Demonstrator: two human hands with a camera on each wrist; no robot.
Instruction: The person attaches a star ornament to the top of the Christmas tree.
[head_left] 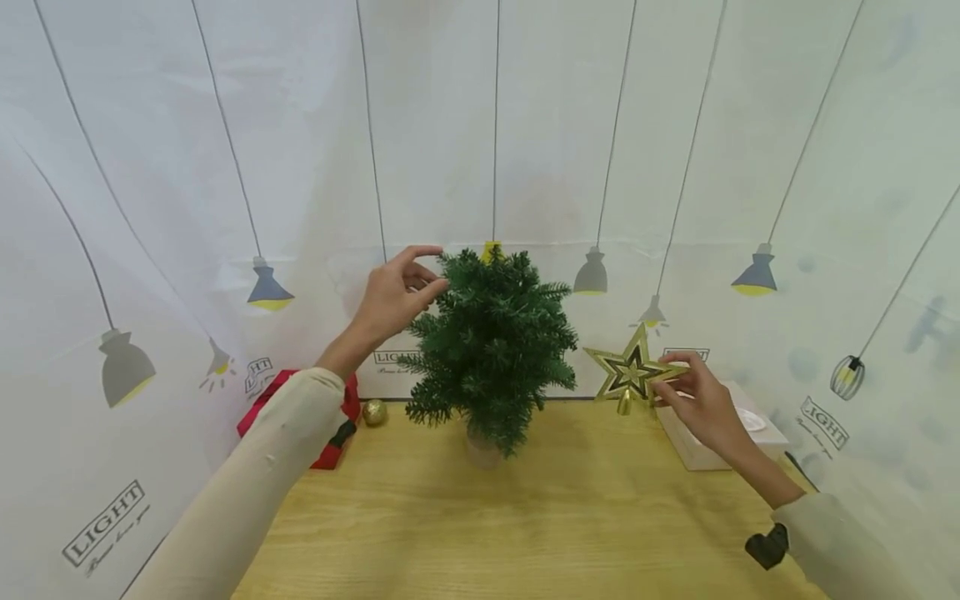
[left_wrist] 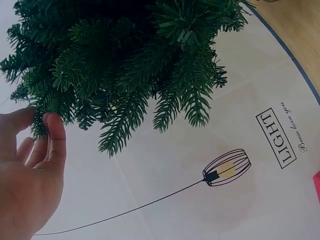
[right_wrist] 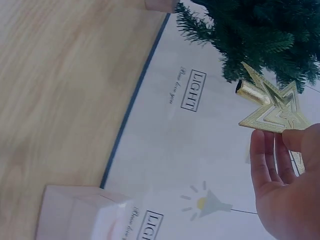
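Holding a gold star topper point(head_left: 628, 372) at the tree's 3 o'clock

A small artificial Christmas tree point(head_left: 498, 342) stands upright in the middle of the head view, its pale pot point(head_left: 482, 452) at 6 o'clock on a wood-grain table point(head_left: 480, 533). Clock positions below are read from the tree in that view.

The right hand point(head_left: 705, 408), at 3 o'clock, pinches the gold star topper by its nearest arm, between thumb and fingers. The star is raised off the table, just beside the branches, with a narrow gap between them. Its top point leans slightly past 12 o'clock, and the short hollow socket hangs near 6 o'clock.

The left hand point(head_left: 393, 293) is at 10 o'clock, fingers bent toward the upper foliage, with a wide space between thumb and forefinger. The left wrist view shows a branch tip in that space; how firmly the fingers touch it, I cannot tell.

At 8 o'clock a gold ball ornament point(head_left: 374, 412) rests on the table, just beside an angular red object point(head_left: 330, 457) that the left sleeve point(head_left: 292, 433) partly covers. Between 3 and 4 o'clock a pale box point(head_left: 697, 447) sits behind the right hand. From 9 round through 12 to 3 o'clock, a white backdrop point(head_left: 435, 150) carries printed pendant lamps and framed lettering that reads LIGHT.
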